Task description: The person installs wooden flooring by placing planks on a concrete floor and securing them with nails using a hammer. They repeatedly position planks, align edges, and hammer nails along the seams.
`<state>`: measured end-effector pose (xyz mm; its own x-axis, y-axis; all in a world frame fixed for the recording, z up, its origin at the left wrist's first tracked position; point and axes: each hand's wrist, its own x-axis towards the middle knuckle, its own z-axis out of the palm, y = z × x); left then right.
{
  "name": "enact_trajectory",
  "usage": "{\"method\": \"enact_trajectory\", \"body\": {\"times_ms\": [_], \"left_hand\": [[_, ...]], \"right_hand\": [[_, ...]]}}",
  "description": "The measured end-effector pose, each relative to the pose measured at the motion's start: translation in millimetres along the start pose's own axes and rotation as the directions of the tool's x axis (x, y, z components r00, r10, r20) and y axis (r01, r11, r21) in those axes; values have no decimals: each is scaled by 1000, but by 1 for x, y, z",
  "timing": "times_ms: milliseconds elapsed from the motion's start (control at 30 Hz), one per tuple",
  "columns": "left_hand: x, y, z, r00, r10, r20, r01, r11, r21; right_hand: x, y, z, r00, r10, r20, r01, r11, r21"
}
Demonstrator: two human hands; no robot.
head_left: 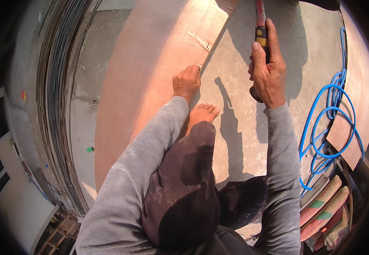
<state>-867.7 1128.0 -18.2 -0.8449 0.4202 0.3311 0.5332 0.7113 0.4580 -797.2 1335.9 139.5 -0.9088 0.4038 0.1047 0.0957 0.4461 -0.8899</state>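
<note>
A long plywood sheet (146,72) lies in front of me, half in sunlight, half in shade. My left hand (187,83) is closed at its right edge, the knuckles up. Whatever the fingertips pinch there is too small to make out. Farther up that edge, a small dark nail-like piece (208,46) sticks up. My right hand (270,70) is wrapped round the black-and-yellow grip of a hammer (260,32) with a red shaft, held above the floor. The index finger stretches along the grip. The hammer's head is beyond the upper picture edge.
My bare foot (203,113) is beside the sheet on the concrete floor (252,114). Long thin metal rods (55,85) lie bundled at the left. A coiled blue hose (316,123), another wood panel (354,102) and stacked sacks (324,208) are at the right.
</note>
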Motion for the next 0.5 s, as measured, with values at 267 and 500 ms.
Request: {"method": "enact_trajectory", "body": {"times_ms": [267, 500], "left_hand": [[-10, -2, 1, 999, -32, 32, 32, 999, 8], [2, -1, -2, 999, 37, -3, -37, 999, 29]], "right_hand": [[-1, -2, 11, 957, 58, 285, 66, 910, -409], [-6, -1, 17, 970, 15, 241, 50, 964, -260]]}}
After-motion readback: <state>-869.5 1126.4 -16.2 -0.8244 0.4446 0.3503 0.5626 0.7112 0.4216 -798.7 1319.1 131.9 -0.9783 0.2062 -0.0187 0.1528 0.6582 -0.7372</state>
